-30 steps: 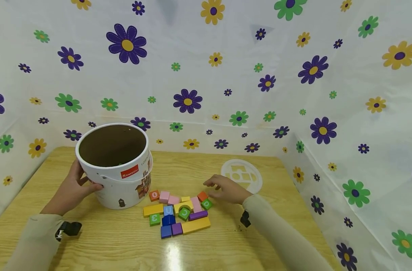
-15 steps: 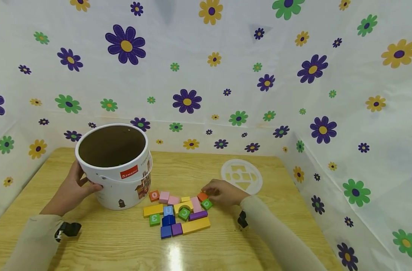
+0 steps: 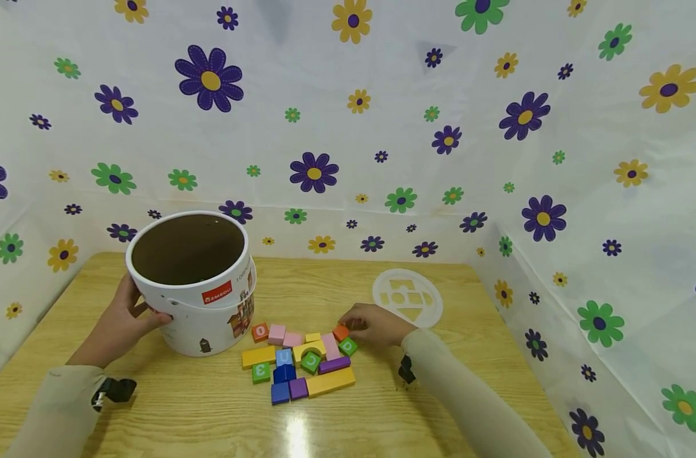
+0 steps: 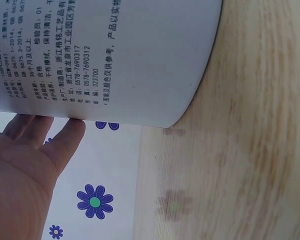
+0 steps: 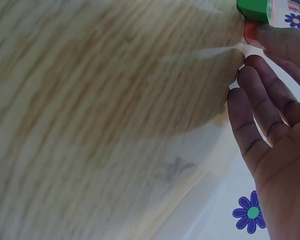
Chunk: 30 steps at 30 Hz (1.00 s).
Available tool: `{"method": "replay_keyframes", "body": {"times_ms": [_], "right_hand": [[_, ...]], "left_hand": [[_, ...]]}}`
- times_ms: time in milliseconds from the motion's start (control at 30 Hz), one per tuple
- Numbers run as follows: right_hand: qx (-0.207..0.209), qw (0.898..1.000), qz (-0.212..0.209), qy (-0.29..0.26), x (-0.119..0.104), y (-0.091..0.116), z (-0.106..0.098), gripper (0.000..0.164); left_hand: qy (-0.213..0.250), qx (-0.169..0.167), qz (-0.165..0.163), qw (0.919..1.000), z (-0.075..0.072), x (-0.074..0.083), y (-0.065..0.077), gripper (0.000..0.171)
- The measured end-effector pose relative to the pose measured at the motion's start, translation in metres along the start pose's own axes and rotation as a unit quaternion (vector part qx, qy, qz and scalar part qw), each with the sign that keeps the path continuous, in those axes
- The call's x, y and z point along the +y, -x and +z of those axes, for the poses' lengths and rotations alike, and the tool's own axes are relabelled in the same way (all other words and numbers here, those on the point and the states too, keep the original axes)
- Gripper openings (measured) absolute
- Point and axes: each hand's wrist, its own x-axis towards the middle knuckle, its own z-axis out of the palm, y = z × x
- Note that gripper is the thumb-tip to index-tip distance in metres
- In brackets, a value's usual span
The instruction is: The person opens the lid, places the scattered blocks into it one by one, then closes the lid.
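Observation:
A white bucket (image 3: 187, 324) with a red label and a thin handle stands tilted on the left of the table. My left hand (image 3: 119, 321) holds its side, thumb at the front and fingers round the left; the left wrist view shows the fingers against the printed wall. Right of the bucket lies a group of coloured toy blocks. At the group's right end my right hand (image 3: 376, 324) pinches an orange block (image 3: 340, 332), beside a green letter block (image 3: 348, 346). The right wrist view shows the thumb on that block, the other fingers loosely bent; the far fingertip is hidden.
Pink, yellow, purple, blue and green blocks lie together, among them a long yellow block (image 3: 331, 382) and a red zero block (image 3: 259, 332). A round white cut-out plate (image 3: 382, 292) lies behind the right hand. A flowered sheet (image 3: 348, 127) encloses the table (image 3: 210, 413).
My right hand has come left and down onto the orange block, and its fingers have drawn together there. The left hand and the bucket have stayed in place.

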Motion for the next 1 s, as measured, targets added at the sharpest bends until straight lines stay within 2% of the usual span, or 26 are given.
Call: {"method": "replay_keyframes", "body": {"times_ms": [167,300,533,700,867,1000], "right_hand": [[0.008,1.000,0.002,0.008,0.001,-0.001,0.001,0.022],[0.020,1.000,0.001,0.012,0.003,0.001,0.001,0.024],[0.069,0.996,-0.018,0.047,0.001,0.001,-0.010,0.024],[0.111,0.990,-0.040,0.073,-0.012,-0.002,-0.027,0.027],[0.156,0.984,-0.044,0.067,-0.027,-0.007,-0.044,0.028],[0.197,0.976,-0.066,0.069,-0.043,-0.013,-0.057,0.027]], "left_hand": [[-0.002,0.000,0.001,1.0000,0.000,-0.002,0.001,0.112],[-0.001,0.001,0.002,1.0000,0.000,-0.002,0.000,0.112],[-0.001,0.003,-0.003,1.0000,-0.001,-0.002,-0.001,0.112],[-0.004,0.002,0.002,1.0000,0.000,-0.002,-0.001,0.111],[-0.003,0.001,-0.004,1.0000,0.000,0.000,0.000,0.112],[-0.002,-0.001,0.001,1.0000,0.000,0.001,0.001,0.111]]}}
